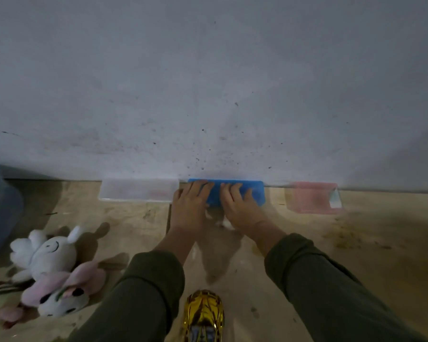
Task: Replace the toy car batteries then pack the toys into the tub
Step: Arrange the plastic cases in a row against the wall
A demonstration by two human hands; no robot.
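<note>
Both the left hand [189,201] and the right hand [237,202] lie with fingers curled over the blue case [256,193] at twelve o'clock by the wall. Lift it evenly with both, probably for batteries. The gold toy car [204,314] waits at six o'clock.

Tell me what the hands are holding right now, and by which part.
Both hands lie on the blue case by the wall: the left hand on its left end, the right hand over its middle. Whether the fingers grip it or merely rest on top cannot be told.
</note>
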